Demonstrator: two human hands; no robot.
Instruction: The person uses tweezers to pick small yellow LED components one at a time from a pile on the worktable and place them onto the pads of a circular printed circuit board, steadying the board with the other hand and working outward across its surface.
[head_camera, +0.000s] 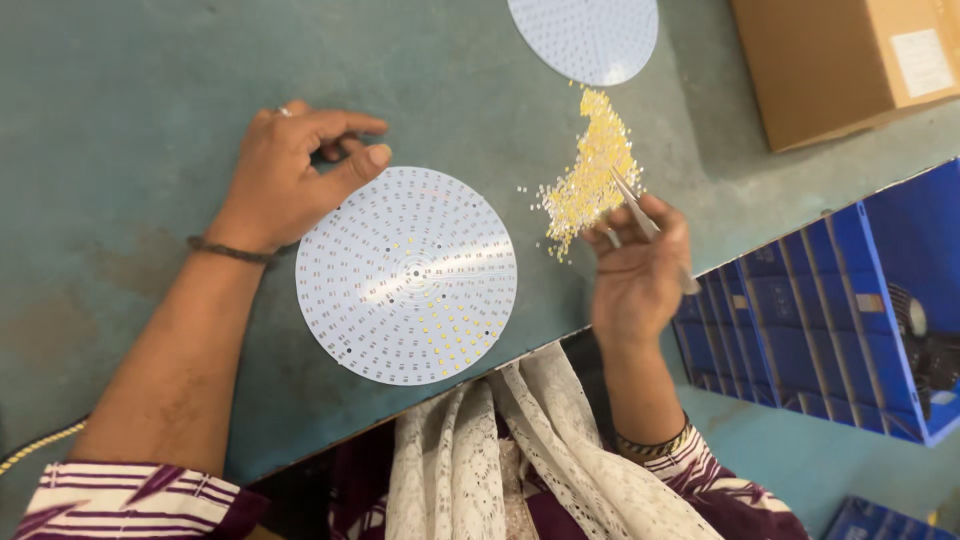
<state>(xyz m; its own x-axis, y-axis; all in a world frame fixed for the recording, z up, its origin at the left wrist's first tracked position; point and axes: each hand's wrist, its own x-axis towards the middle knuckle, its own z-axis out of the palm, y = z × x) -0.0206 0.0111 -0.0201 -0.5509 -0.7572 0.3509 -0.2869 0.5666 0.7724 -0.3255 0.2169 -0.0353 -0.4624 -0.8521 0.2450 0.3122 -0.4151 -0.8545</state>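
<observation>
A round white circuit board (406, 275) lies flat on the green table (130, 90), with small yellow chips set in part of its lower right rings. My left hand (290, 175) rests at the board's upper left edge, thumb touching the rim. To the right, my right hand (640, 270) grips thin metal tweezers (632, 205), their tips reaching into a loose pile of tiny yellow chips (590, 175).
A second round white board (585, 35) lies at the table's far edge. A brown cardboard box (840, 65) stands at the upper right. Blue flat-packed cartons (830, 320) sit off the table's right edge. A lace cloth (500, 450) covers my lap.
</observation>
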